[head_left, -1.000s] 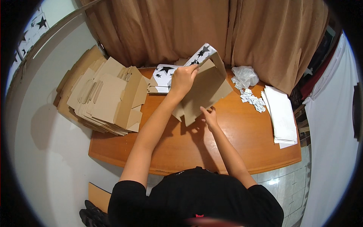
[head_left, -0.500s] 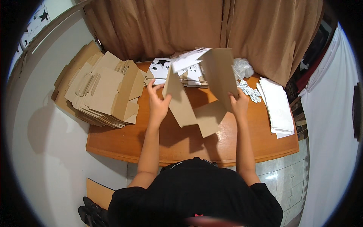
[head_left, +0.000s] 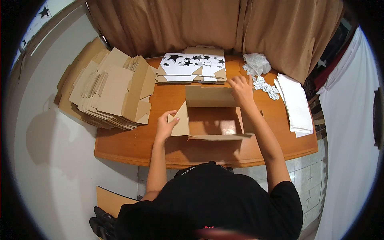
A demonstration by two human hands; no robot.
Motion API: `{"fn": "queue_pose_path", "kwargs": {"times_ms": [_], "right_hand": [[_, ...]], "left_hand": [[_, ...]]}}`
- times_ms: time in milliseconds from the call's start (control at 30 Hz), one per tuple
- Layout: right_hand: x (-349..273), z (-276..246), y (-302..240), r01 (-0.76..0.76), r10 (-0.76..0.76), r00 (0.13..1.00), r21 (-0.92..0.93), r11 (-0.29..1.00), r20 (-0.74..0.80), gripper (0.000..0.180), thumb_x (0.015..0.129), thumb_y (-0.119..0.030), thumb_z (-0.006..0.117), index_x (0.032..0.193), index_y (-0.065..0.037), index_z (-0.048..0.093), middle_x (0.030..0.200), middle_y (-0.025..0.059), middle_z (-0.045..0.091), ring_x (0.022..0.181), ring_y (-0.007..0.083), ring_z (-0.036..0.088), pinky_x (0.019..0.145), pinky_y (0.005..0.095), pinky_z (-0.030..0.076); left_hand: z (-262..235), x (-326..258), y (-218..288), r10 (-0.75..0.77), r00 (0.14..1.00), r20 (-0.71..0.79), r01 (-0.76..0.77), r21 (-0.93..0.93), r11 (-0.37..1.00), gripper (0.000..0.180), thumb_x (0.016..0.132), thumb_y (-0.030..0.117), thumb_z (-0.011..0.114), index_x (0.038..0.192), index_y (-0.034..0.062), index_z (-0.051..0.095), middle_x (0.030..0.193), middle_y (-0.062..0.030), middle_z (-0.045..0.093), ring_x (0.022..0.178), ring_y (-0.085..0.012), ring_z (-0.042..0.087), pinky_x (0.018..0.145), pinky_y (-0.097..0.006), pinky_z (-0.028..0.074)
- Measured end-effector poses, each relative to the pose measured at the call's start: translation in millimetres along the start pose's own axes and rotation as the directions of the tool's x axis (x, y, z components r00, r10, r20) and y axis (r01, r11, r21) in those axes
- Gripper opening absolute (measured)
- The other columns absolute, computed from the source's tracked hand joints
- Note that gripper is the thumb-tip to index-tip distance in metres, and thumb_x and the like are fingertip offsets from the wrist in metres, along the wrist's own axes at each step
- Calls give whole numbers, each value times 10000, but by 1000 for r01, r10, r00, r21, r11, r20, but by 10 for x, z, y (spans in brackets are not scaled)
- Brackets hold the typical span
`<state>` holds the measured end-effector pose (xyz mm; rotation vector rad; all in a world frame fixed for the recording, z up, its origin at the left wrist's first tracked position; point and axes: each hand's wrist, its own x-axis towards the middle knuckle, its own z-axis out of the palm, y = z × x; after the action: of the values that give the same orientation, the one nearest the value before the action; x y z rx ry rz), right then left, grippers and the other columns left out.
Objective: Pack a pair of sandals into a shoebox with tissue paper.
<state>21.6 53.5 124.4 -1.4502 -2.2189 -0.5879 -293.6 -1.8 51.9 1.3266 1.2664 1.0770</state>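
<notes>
A plain brown cardboard box rests on the wooden table in front of me, opened out into a four-sided frame. The tabletop shows through its middle. My left hand pinches the triangular-looking left flap between thumb and fingers. At the far right corner of the box, my right hand reaches over with its fingers apart and slightly bent, by the upper edge of the far panel. My right forearm passes over the right side and hides part of the flap there.
A leaning stack of flattened cardboard boxes fills the table's left end. Behind the box lies a cardboard pile topped with star-printed white sheets. Farther right are a clear plastic bag, small pale paper pieces and white papers.
The box has come down from mid-air onto the table and turned to lie squarely before me. My right hand has moved from its right side to the far right corner.
</notes>
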Motion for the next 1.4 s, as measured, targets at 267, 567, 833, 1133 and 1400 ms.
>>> {"fn": "queue_pose_path", "kwargs": {"times_ms": [267, 567, 833, 1133, 1400], "right_hand": [[-479, 44, -526, -518, 488, 852, 172, 838, 191, 199, 657, -175, 698, 759, -74, 561, 803, 116, 573, 747, 292, 565, 652, 365, 445], [-911, 208, -284, -370, 370, 927, 12, 929, -59, 289, 618, -192, 737, 870, -129, 610, 934, 58, 520, 976, 259, 450, 820, 413, 346], [-1013, 499, -220, -632, 639, 763, -88, 770, 97, 211, 655, -219, 681, 821, -102, 624, 883, 88, 540, 843, 258, 516, 690, 401, 418], [-1005, 492, -275, -799, 759, 518, -93, 594, 395, 280, 729, -262, 661, 811, 4, 625, 786, 202, 623, 758, 355, 614, 678, 419, 489], [-1217, 797, 156, -828, 695, 541, 158, 537, 473, 334, 754, -288, 651, 829, 38, 652, 801, 232, 634, 776, 355, 625, 690, 402, 493]], "left_hand": [[-58, 221, 10, 134, 965, -225, -17, 455, 890, 377, 720, 54, 670, 1076, 36, 547, 933, -142, 607, 917, -327, 565, 771, -401, 439], [180, 421, -118, 124, 987, -105, 61, 946, 317, 177, 703, 127, 655, 867, 64, 671, 1092, -60, 585, 1166, -262, 429, 913, -534, 247], [284, 401, -130, -12, 1000, 25, -18, 899, 437, 813, 545, 385, 801, 1239, 95, 493, 1390, -116, 335, 1324, -315, 202, 1025, -597, 80], [86, 282, -277, -37, 967, 251, -181, 784, 594, 572, 637, 608, 638, 899, 105, 711, 1475, -163, 77, 1346, -358, -120, 1012, -578, -95], [-108, 244, -395, 47, 944, 326, -265, 664, 700, 429, 680, 504, 649, 707, 77, 682, 1470, -126, 138, 1352, -361, -55, 1027, -556, -83]]}}
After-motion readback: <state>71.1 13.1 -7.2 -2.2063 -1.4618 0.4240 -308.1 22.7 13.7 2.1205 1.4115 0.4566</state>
